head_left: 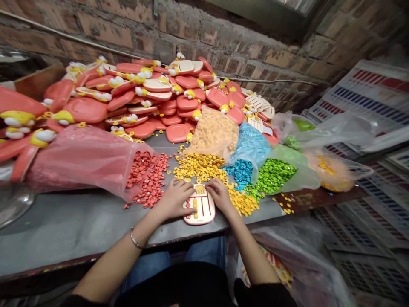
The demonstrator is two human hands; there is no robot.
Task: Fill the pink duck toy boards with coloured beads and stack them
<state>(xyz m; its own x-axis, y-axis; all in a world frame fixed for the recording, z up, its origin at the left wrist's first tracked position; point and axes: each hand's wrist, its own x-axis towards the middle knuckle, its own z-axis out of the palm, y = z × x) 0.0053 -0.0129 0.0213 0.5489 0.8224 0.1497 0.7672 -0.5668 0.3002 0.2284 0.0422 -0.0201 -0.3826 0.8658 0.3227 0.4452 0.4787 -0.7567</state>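
A cream plastic toy board (207,209) with a red rim and red slots lies on the table in front of me. Red and yellow pieces sit in its left slots, and a yellow-barred window is at its top. My left hand (175,199) grips the board's left side, its thumb reaching over the slots. At the upper right edge, my right hand (220,195) is closed on the board with curled fingers. Any small piece under the fingertips is hidden. Just beyond are loose red pieces (148,179), yellow pieces (201,166), blue pieces (241,172) and green pieces (276,175).
A big heap of red-backed toy boards (185,102) stands against the brick wall (204,32). Plastic bags, including a pink bag (79,160) and an orange bag (215,132), spill pieces onto the grey table (79,230). Stacked crates (370,94) stand right.
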